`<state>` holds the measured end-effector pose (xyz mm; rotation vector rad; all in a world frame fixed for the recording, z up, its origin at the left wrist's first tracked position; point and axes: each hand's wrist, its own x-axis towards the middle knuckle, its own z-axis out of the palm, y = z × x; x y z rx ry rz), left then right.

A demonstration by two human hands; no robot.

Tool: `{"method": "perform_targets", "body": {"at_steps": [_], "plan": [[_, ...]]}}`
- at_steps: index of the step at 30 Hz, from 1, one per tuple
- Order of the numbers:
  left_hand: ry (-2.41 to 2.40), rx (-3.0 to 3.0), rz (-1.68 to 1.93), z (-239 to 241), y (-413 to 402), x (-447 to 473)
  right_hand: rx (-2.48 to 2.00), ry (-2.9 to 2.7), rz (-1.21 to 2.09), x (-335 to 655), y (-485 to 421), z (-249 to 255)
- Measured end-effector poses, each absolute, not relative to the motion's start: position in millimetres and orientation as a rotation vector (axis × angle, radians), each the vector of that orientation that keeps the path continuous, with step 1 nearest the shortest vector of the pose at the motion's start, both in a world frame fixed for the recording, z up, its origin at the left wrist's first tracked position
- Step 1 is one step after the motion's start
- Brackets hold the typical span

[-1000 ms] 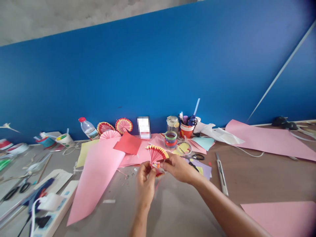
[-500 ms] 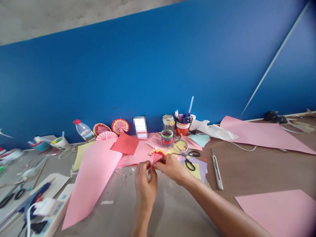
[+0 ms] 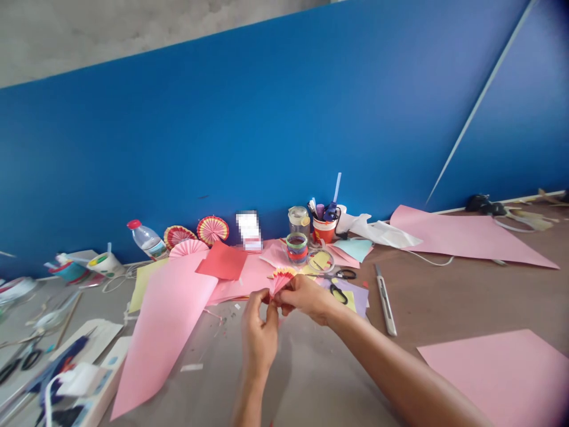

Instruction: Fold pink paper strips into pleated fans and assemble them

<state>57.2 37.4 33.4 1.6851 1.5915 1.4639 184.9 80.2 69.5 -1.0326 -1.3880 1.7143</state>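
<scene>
Squeezed narrower since before, pleated pink-and-yellow fan (image 3: 281, 277) sits pinched by both hands' fingers (image 3: 272, 299).

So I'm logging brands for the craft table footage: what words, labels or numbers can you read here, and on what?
None can be read.
Water bottle: its label is too small and blurred.
Red cup: its print is illegible.
Card against the wall: pixelated, unreadable.
The pleated paper fan held by both hands bears no text.

The pleated paper fan (image 3: 281, 279), widely spread a second ago, is now squeezed narrower. The left hand (image 3: 260, 332) and right hand (image 3: 306, 298) have closed together around it.
</scene>
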Motion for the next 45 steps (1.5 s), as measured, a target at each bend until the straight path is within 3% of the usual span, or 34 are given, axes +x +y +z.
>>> {"method": "perform_targets", "body": {"at_steps": [27, 35, 42, 45], "plan": [[1.133, 1.014, 1.604, 34.4, 43.2, 61.9, -0.945, -0.995, 2.043, 187.1, 85.2, 73.3], [1.044, 1.035, 1.520, 46.1, 37.2, 57.8, -0.888, -1.131, 1.883, 185.0, 78.9, 75.1], [1.391, 1.037, 1.530, 39.4, 36.6, 55.0, -1.080, -1.411, 1.604, 181.9, 75.7, 69.5], [1.287, 0.929, 1.581, 33.8, 39.3, 56.6, -1.104, -1.413, 1.586, 183.1, 77.4, 69.0]]}}
